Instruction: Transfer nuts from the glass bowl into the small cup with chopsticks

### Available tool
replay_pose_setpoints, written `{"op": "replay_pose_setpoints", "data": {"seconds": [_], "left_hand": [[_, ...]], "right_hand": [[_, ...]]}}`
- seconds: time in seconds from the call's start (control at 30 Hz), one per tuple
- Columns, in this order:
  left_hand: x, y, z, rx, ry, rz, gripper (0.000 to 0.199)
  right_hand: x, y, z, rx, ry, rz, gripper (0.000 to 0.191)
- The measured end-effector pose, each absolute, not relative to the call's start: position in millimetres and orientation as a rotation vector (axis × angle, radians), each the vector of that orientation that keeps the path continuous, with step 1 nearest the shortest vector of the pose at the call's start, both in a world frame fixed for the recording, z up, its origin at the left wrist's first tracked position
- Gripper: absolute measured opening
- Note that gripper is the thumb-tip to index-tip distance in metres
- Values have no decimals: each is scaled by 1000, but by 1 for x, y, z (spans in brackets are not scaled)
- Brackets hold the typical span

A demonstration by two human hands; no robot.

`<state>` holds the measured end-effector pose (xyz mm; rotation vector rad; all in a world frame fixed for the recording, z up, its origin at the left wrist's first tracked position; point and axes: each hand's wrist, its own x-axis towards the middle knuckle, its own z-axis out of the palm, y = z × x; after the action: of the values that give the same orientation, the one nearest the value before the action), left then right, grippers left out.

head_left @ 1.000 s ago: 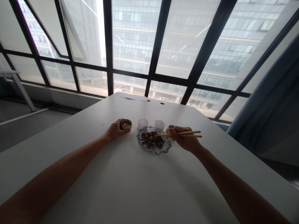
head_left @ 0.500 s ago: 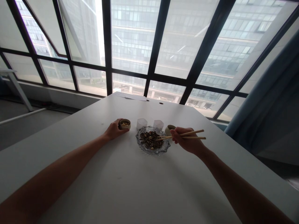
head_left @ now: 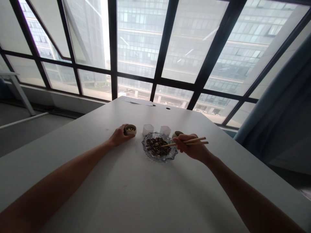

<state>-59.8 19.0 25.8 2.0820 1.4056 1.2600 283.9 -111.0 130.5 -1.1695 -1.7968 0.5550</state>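
My left hand (head_left: 119,135) is wrapped round a small cup (head_left: 130,133) that stands on the table and holds pale nut-like pieces. In my right hand (head_left: 190,146) is a pair of wooden chopsticks (head_left: 195,141), their tips down among the dark striped sunflower seeds (head_left: 155,149). Those seeds, with a few paler pieces among them, fill the middle of a clear faceted glass bowl (head_left: 174,156). Whether the tips grip anything is too small to tell. Just behind my right hand stands a second small cup (head_left: 177,133), partly hidden by the fingers.
Two translucent plastic cups (head_left: 147,129) stand behind the glass bowl. Paper sheets (head_left: 136,101) lie at the far end of the white table (head_left: 145,197), near two dark round spots. Beyond are framed windows, with a blue curtain (head_left: 279,97) at the right.
My right hand has shifted slightly left and the chopsticks have drawn closer together, their tips still among the seeds. My left hand keeps hold of the cup.
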Motion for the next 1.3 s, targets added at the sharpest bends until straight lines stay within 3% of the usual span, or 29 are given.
{"op": "replay_pose_setpoints", "data": {"seconds": [0.17,0.3,0.47,0.63,0.83,1.0,1.3], "left_hand": [[-61,21,21,2054,1429,1219,79],[-63,26,23,2016,1449,1228,95],[-33,20,61,2278,1440,1348,85],[70,9,93,2688,1099,972,70],[180,30,84,2803,1057,562,87],[203,48,81,2766,1123,384,92],[196,32,83,2931,961,429,101]], "right_hand": [[308,-96,119,-1236,-1410,747,57],[332,-83,112,-1222,-1196,845,61],[354,-82,114,-1156,-1270,561,58],[376,-82,118,-1129,-1258,393,55],[401,-81,119,-1131,-1249,430,58],[412,-81,119,-1155,-1235,440,61],[407,-84,119,-1196,-1362,410,61]]}}
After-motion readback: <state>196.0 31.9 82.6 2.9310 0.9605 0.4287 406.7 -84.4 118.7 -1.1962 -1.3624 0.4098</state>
